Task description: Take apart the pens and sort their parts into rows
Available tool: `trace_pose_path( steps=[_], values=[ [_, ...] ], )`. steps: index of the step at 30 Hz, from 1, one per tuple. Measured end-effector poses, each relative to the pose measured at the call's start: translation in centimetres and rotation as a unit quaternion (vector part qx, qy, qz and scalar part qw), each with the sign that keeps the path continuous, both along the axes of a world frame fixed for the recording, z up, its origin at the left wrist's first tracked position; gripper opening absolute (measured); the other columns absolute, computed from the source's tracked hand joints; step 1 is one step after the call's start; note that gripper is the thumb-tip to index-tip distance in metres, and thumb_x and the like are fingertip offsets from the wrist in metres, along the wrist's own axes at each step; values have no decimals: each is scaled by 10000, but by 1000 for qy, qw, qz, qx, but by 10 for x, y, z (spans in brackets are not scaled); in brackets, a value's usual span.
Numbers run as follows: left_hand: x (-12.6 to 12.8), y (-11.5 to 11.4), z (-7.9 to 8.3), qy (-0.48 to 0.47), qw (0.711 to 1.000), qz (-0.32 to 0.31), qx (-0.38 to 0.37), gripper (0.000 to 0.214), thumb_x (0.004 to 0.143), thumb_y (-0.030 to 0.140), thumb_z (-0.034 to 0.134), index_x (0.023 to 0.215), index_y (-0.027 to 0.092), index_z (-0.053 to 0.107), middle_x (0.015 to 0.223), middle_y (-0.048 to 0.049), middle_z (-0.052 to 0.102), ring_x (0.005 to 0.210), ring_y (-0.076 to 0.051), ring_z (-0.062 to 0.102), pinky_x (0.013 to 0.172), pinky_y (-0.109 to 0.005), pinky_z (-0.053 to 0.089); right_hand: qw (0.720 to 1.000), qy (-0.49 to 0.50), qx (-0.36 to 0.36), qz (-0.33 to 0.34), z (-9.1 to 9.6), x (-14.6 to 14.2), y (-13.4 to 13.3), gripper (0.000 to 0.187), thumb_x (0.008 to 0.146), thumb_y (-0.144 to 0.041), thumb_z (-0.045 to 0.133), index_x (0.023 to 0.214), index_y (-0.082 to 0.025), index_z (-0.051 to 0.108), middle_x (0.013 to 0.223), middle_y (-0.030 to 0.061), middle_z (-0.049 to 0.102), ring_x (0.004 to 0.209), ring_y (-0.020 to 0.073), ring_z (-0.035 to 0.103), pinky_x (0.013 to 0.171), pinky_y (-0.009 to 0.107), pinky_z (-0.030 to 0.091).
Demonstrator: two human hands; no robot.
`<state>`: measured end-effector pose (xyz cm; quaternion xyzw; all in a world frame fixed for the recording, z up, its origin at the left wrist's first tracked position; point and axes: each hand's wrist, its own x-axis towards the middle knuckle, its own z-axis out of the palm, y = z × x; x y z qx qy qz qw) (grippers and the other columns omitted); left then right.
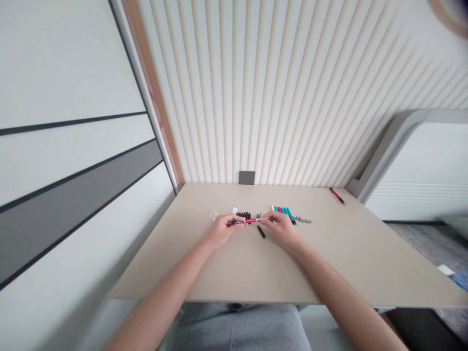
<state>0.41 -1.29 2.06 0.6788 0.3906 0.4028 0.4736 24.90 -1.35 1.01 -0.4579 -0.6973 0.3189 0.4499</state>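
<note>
My left hand [222,229] is closed on the dark end of a red and black pen part [250,221], held level just above the table. My right hand [280,225] pinches a thin pale rod, seemingly a refill [263,218], at the red part's right end; whether it sits inside cannot be made out. A single black grip sleeve [261,231] lies below, between the hands. Behind my left hand is a row of black sleeves [243,215]. Red, teal and white pen barrels [285,211] lie in a row behind my right hand.
Small springs or clips [303,220] lie right of the barrels, and tiny clear pieces [214,213] sit at the left. One whole red and black pen [337,196] rests toward the back right of the beige table [248,273]. A wall socket [247,177] is behind.
</note>
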Motion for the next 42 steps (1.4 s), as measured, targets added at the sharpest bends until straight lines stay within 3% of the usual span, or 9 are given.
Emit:
trace_pose_path(
  steps=[7,11,16,23,26,29,35,42],
  values=[
    [-1,-1,4,4,1000,9,-16,340,784,409,714,1008,153,727,945,-82,750,908,-218,674,846,-307,489,997,-71,36,-11,3,-1,-3,240,849,-434,620,813,-207,690,812,35,693,768,184,582,732,308,435],
    [-2,0,1,44,999,12,6,344,802,419,688,1034,168,734,968,-80,746,876,-216,670,809,-302,495,996,-79,36,18,4,0,-5,322,911,-445,524,772,-202,685,801,42,689,794,191,605,738,302,441],
    [-2,3,-1,95,990,27,100,268,849,378,635,1019,205,746,983,-77,720,870,-205,647,778,-299,492,995,-88,30,20,3,-3,-5,412,939,-466,457,698,-211,674,755,43,684,767,199,610,686,296,434],
    [-5,9,0,155,967,69,191,169,860,296,619,959,237,743,971,-69,702,962,-226,616,913,-370,462,995,-90,38,4,4,-9,-3,406,934,-488,439,805,-212,707,799,51,699,774,207,605,676,302,432],
    [-7,10,0,151,965,97,190,169,869,285,597,961,229,727,965,-64,697,957,-223,620,920,-367,464,991,-116,36,-61,4,-6,0,402,937,-475,424,814,-215,704,735,39,676,688,192,581,638,296,408],
    [-8,10,0,142,966,121,177,186,872,274,572,987,214,705,987,-66,691,951,-217,626,919,-357,467,980,-165,21,-105,3,0,1,395,910,-483,473,702,-220,681,616,20,620,562,168,520,569,289,351],
    [-6,8,1,119,977,121,127,220,888,332,542,1027,212,662,988,-48,712,916,-204,647,886,-339,481,966,-255,34,-34,4,4,-4,307,809,-470,643,613,-233,643,627,16,639,594,163,535,599,283,340],
    [-3,4,4,38,994,83,64,288,905,440,529,1044,201,609,1011,-63,719,940,-194,653,838,-304,489,971,-235,46,31,9,-2,-10,127,783,-344,669,724,-231,677,717,22,660,675,171,566,643,286,389]
  ],
)
